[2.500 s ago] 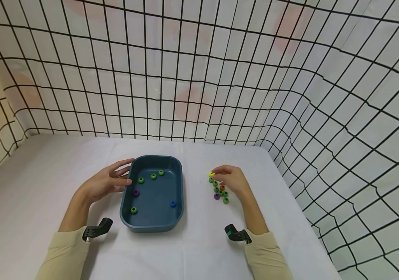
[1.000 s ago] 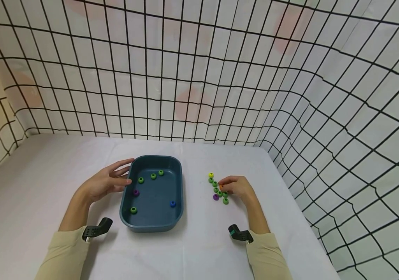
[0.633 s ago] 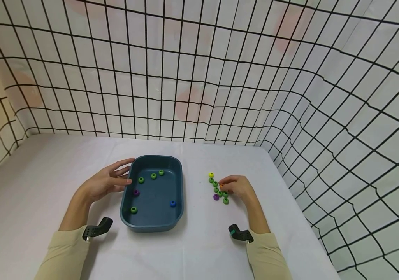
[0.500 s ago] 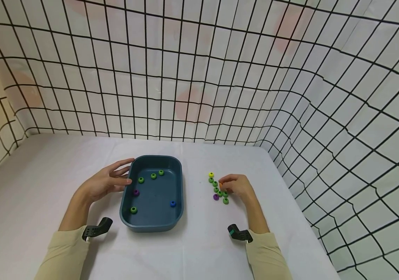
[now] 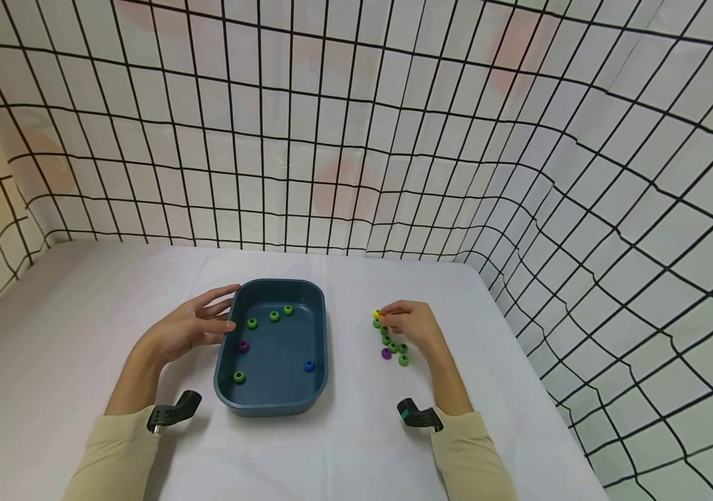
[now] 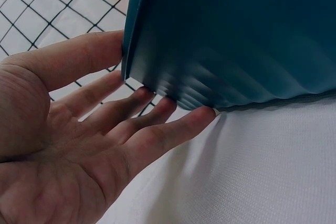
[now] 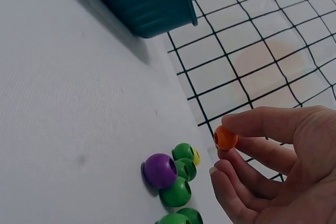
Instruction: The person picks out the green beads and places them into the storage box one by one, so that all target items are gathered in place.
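Orange bead (image 7: 226, 138) pinched in right grip (image 5: 417, 323), partly covered; yellow bead (image 7: 197, 156) partly hidden.

Left grip (image 5: 186, 325) spread, right grip (image 5: 415, 323) pinching, forearms (image 5: 133, 390) extended

From where I stand, I can't read any words, numbers or signs.
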A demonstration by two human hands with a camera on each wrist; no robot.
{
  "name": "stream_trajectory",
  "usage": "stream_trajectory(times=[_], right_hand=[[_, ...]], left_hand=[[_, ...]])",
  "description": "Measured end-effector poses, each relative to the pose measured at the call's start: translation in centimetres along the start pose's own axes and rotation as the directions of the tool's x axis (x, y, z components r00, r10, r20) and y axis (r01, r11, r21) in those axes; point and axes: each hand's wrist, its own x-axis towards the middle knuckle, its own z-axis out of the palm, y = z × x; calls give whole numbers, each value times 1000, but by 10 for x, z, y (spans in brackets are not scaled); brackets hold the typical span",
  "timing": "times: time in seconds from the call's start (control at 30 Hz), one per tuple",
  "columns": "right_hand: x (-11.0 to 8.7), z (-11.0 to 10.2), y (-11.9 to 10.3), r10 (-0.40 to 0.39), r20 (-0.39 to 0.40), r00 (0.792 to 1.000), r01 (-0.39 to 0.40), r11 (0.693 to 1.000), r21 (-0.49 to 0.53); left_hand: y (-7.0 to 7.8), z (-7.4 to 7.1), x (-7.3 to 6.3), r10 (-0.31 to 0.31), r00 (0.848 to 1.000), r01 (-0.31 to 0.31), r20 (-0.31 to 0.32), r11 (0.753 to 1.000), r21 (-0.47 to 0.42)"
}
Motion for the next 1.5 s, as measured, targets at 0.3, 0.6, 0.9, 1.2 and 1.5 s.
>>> stream_trajectory(times=[0.3,0.6,0.9,1.2,1.5], right_hand=[[-4,5,-19,-64,79,995,61,997,41],[-19,23,-43,-184,166,969,182,983,24],[-33,41,-60,-266,225,937,255,964,78],[-40,64,-63,-298,228,927,274,953,130],[-42,78,-61,-305,215,928,284,951,127]], left_hand=[[1,1,1,1,1000,-1,3,1000,0],[1,2,1,5,1000,-5,3,1000,-1],[-2,0,2,5,1000,-5,4,1000,2],[-2,0,1,11,1000,-11,5,1000,8],[-2,1,1,8,1000,-8,-1,1000,9]])
